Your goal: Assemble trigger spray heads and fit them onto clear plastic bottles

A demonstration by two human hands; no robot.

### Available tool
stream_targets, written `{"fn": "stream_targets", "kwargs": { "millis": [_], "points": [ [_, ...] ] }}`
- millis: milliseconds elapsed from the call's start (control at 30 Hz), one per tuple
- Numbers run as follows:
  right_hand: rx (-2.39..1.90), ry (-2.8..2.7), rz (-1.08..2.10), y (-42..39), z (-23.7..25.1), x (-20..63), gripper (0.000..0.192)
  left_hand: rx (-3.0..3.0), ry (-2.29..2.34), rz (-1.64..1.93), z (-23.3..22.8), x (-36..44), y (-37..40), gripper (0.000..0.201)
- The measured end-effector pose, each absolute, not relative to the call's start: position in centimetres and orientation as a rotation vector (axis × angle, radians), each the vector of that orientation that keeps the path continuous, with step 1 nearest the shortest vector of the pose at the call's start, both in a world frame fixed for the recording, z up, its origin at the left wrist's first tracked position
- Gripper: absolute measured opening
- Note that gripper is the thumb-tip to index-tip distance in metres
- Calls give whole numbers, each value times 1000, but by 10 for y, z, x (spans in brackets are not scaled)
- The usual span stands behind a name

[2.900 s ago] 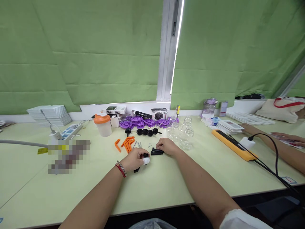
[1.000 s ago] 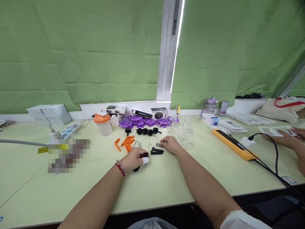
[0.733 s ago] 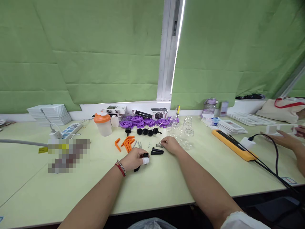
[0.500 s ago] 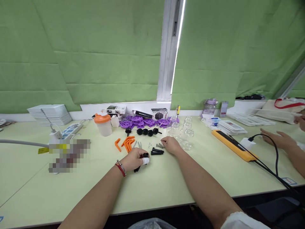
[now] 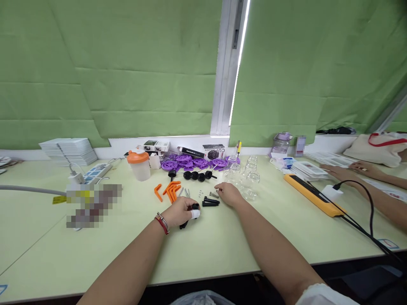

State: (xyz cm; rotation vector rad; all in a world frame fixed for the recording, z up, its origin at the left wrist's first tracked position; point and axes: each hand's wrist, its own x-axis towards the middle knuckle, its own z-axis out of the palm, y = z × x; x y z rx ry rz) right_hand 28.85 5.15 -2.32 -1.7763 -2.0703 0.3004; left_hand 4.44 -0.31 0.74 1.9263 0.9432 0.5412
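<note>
My left hand point(image 5: 182, 212) is closed around a short black plastic tube point(image 5: 195, 206), with a white wrap on one finger. Under that hand, more black parts point(image 5: 183, 225) lie partly hidden. With fingertips drawn together, my right hand point(image 5: 229, 193) rests just beyond several small metal springs point(image 5: 214, 195); what it pinches, if anything, is too small to make out. Several black tubes point(image 5: 210, 202) lie between the hands. Beside them are tiny metal pieces point(image 5: 200, 194), silver rods point(image 5: 187, 192) and orange bent pieces point(image 5: 171, 190).
Behind are black round parts point(image 5: 193, 175), purple plastic discs point(image 5: 184, 161) and clear cups point(image 5: 249, 180). A shaker bottle point(image 5: 139, 165) stands left, near a power strip point(image 5: 98, 171). On the right lie an orange power strip point(image 5: 313, 195) with cables and a co-worker's hands point(image 5: 337, 173).
My left hand still holds the black tube, and my right hand stays by the springs with little movement. The co-worker's hands have moved onto the white sheets. The view has shifted slightly.
</note>
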Motion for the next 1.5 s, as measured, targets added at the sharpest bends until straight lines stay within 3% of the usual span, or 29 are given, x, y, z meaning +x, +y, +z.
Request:
{"fn": "stream_targets", "kwargs": {
  "millis": [133, 433, 733, 1100, 1500],
  "points": [
    [-1769, -2108, 227, 52, -24, 285, 36, 1911, 948, 520, 7, 44, -3, 26],
    [-1736, -2170, 266, 50, -23, 284, 25, 1935, 931, 542, 2, 44, 1, 24],
    [-1750, -2059, 248, 51, -23, 288, 27, 1938, 939, 537, 0, 43, 2, 28],
    [-883, -1797, 412, 15, -1, 240, 16, 1938, 937, 530, 6, 44, -2, 25],
    [-728, -1897, 613, -2, 7, 226, 12, 1944, 929, 541, 1, 43, 1, 27]
  ]
}}
